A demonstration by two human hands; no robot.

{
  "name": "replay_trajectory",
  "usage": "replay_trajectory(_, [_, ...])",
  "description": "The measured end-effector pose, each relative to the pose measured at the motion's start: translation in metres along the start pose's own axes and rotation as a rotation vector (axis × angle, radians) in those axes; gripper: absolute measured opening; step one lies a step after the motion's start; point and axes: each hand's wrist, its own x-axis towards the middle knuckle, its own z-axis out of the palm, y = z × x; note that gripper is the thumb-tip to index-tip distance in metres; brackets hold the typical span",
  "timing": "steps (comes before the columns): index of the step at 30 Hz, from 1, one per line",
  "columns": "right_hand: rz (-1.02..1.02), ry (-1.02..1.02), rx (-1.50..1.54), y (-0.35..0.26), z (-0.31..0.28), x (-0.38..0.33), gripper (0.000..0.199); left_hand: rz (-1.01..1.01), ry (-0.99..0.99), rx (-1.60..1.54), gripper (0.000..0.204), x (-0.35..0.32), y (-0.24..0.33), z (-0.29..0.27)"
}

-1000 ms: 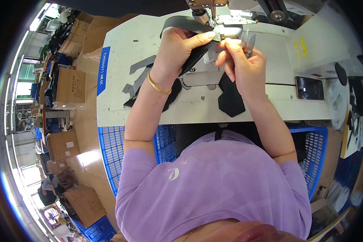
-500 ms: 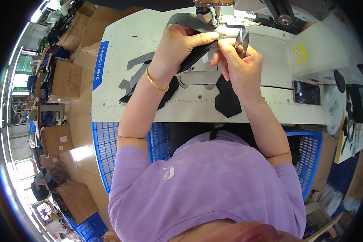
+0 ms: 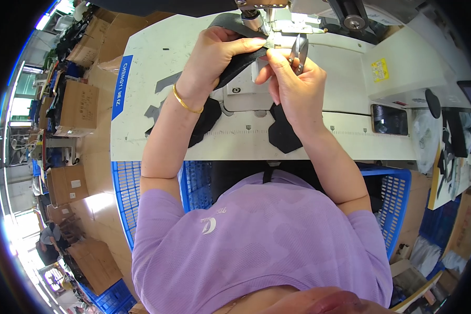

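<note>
At the head of a sewing machine [image 3: 254, 22], my left hand [image 3: 206, 65] is closed on a black fabric piece [image 3: 239, 68], thumb on top. A dark grey band [image 3: 229, 22] curves along the far side of this piece. My right hand [image 3: 302, 89] pinches at the piece's right-hand edge with thumb and forefinger. Tucked in that same hand is a pair of thread snips [image 3: 299, 53], blades pointing away from me. What lies between the right fingertips is too small to tell. Two black cut pieces [image 3: 284, 132] lie on the machine table [image 3: 235, 149], nearer to me.
Grey cut scraps [image 3: 167, 82] lie left of my left forearm. A phone [image 3: 389, 120] rests on the table's right side. Blue plastic baskets [image 3: 125, 191] stand below the table edge. Cardboard boxes [image 3: 76, 107] line the floor at left, and a person [image 3: 51, 238] is far behind them.
The whole view has shifted slightly, so everything sits a little further left. Both hands keep nearly the same hold on the fabric beside the machine head.
</note>
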Motion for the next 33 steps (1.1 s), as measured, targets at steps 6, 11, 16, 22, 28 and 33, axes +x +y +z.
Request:
replay_trajectory(6, [0.003,-0.027,-0.006,0.000,-0.007,0.000,0.017,0.034,0.023,0.017,0.019,0.007,0.004,0.004])
replay_trajectory(11, [-0.003,-0.068,-0.044,0.003,-0.009,0.000,0.020,0.080,0.013,0.023,0.015,0.012,0.004,-0.001])
replay_trajectory(16, [0.035,-0.062,-0.011,0.004,-0.007,-0.002,0.017,0.080,0.012,0.025,0.015,0.023,0.000,-0.007])
replay_trajectory(22, [0.063,-0.068,-0.009,0.005,-0.005,-0.004,0.017,0.111,0.046,-0.008,0.015,0.035,-0.014,-0.011])
replay_trajectory(28, [0.080,-0.096,0.010,0.009,-0.004,-0.009,0.016,0.069,0.059,-0.010,0.016,0.034,-0.011,-0.008])
replay_trajectory(33, [0.080,-0.121,-0.028,0.010,-0.005,-0.011,0.017,0.107,0.016,-0.072,0.015,0.024,0.004,0.001])
